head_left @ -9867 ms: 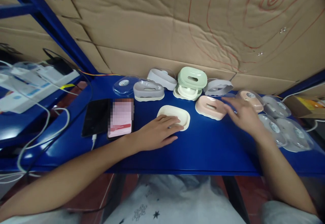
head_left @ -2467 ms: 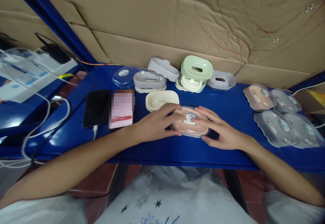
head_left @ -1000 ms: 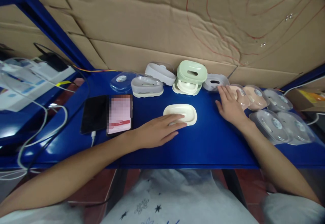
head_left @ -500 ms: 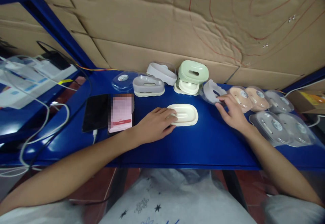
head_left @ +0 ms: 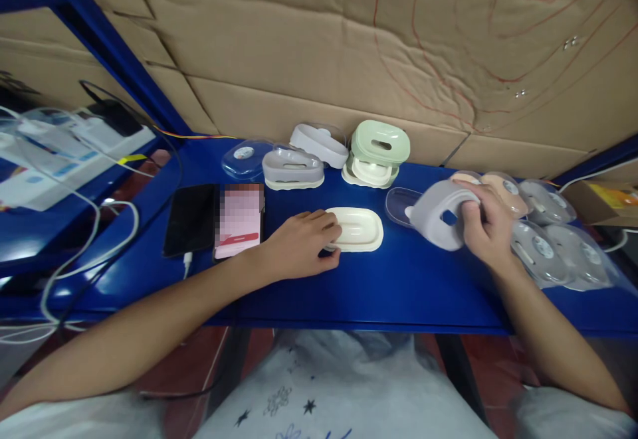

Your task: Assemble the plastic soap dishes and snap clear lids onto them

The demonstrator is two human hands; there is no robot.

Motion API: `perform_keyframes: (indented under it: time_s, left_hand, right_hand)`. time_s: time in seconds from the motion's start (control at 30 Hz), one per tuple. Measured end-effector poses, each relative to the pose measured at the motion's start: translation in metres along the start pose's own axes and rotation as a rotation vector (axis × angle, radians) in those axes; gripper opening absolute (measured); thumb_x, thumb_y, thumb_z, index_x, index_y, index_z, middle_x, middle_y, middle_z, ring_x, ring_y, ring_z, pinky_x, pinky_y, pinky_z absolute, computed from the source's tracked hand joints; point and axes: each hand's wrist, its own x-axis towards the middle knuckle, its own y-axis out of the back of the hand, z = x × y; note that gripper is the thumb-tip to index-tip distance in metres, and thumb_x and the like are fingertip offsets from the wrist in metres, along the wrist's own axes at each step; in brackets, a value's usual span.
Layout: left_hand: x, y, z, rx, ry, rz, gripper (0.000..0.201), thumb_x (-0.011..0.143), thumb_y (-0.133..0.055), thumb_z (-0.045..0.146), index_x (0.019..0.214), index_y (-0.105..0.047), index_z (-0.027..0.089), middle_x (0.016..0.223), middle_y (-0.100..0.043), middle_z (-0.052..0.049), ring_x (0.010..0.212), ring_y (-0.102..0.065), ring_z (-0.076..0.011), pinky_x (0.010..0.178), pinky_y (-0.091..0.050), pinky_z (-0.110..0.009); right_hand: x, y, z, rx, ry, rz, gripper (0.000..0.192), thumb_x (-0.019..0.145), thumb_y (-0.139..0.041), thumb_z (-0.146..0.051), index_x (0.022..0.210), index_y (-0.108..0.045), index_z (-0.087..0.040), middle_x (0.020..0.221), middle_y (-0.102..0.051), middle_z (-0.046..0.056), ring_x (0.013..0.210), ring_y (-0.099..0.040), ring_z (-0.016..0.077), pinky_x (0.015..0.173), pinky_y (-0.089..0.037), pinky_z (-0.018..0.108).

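Note:
On the blue table lies a cream oval soap-dish tray (head_left: 359,230), a shallow plastic piece with a raised rim. My left hand (head_left: 312,243) grips its left end, fingers bent over the edge and hiding part of it. Off the table surface, tilted on its side, is a light grey oval plastic shell (head_left: 433,216) with an elongated slot. My right hand (head_left: 486,223) is closed on the shell's right side, thumb in front. Just left of the shell, a clear plastic lid (head_left: 399,205) lies on the table, partly hidden by it.
Behind the tray stand grey oval boxes (head_left: 294,170) and a green one (head_left: 381,140) on cream trays. Another clear lid (head_left: 244,160) lies far left. Packed beige and grey cases (head_left: 541,250) sit right. Two phones (head_left: 189,220) and a white cable (head_left: 187,266) are at left. Cardboard (head_left: 299,47) forms the back.
My right hand has lifted the grey shell and brought it nearer, tilting it; the clear lid beneath now shows on the table. My left hand and the cream tray have shifted slightly.

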Motion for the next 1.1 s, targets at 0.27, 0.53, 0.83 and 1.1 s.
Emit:
perform_keyframes:
  time_s: [0.27,0.53,0.83,1.1]
  left_hand:
    - [0.0,-0.004,-0.006,0.074,0.105,0.03,0.008,0.098,-0.061,0.024,0.095,-0.065,0.018,0.102,-0.07,-0.008,0.095,-0.069,-0.0251,0.082,-0.059,-0.037]
    - [-0.001,-0.007,-0.007,0.015,0.228,0.042,0.026,0.1,-0.062,0.025,0.124,-0.064,0.018,0.142,-0.06,-0.017,0.126,-0.063,-0.0341,0.103,-0.061,-0.051]
    - [-0.004,-0.011,-0.012,-0.142,0.23,0.013,0.029,0.099,-0.065,0.027,0.127,-0.063,0.02,0.155,-0.048,-0.016,0.142,-0.055,-0.0365,0.105,-0.063,-0.054]
    - [-0.006,-0.004,0.012,-0.283,-0.098,0.122,0.058,0.101,-0.072,0.034,0.152,-0.047,0.023,0.164,-0.043,-0.02,0.149,-0.052,-0.0346,0.118,-0.055,-0.054]
  right_hand:
    - [-0.005,-0.013,-0.028,0.144,0.085,-0.632,0.033,0.109,-0.058,-0.04,0.136,-0.073,-0.029,0.126,-0.08,0.006,0.116,-0.076,0.0261,0.099,-0.063,0.041]
    - [-0.006,-0.007,-0.015,0.079,0.045,-0.681,0.049,0.102,-0.067,-0.054,0.146,-0.063,-0.031,0.15,-0.065,0.012,0.143,-0.06,0.0331,0.118,-0.052,0.056]
    - [-0.001,0.016,-0.021,0.109,0.068,-0.791,0.042,0.096,-0.075,-0.049,0.134,-0.071,-0.033,0.166,-0.052,0.009,0.146,-0.059,0.0354,0.117,-0.056,0.054]
    - [-0.008,-0.01,-0.037,0.187,0.179,-0.511,0.042,0.101,-0.071,-0.034,0.142,-0.07,-0.031,0.171,-0.046,0.008,0.152,-0.053,0.0355,0.127,-0.046,0.059]
